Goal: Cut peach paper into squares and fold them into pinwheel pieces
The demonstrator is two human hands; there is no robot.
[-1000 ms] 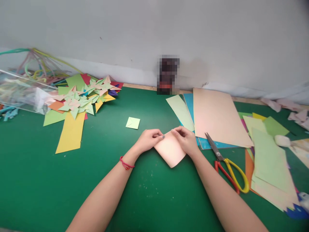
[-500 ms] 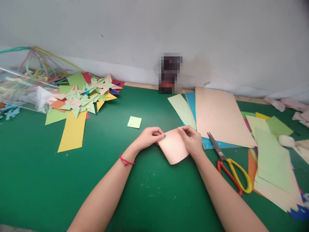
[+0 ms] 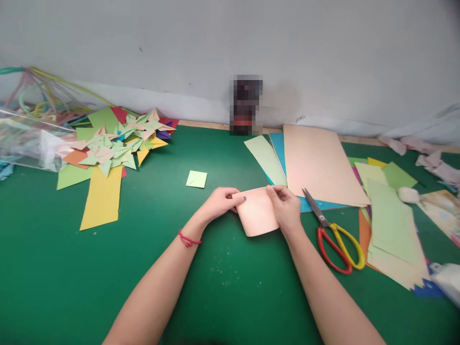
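A peach sheet of paper (image 3: 258, 214) is held between both hands above the green table, its near side bulging in a curve. My left hand (image 3: 225, 201) pinches its upper left corner, thumb on top and fingers behind. My right hand (image 3: 285, 207) grips the upper right corner between thumb and fingers. Beyond the left hand lies a small folded light-green paper square (image 3: 196, 179). To the right of my right hand rest scissors (image 3: 332, 230) with one red and one yellow handle, blades slightly apart.
Folded paper stars (image 3: 118, 143) are heaped at the back left beside a clear plastic bag (image 3: 32, 141). A yellow paper strip (image 3: 101, 196) lies before them. Large peach sheets (image 3: 319, 163) and stacked green paper strips (image 3: 391, 220) lie on the right.
The peach paper has turned slightly, so its lower edge now lies more level. Both hands keep their hold on it. The view has shifted a little to the right.
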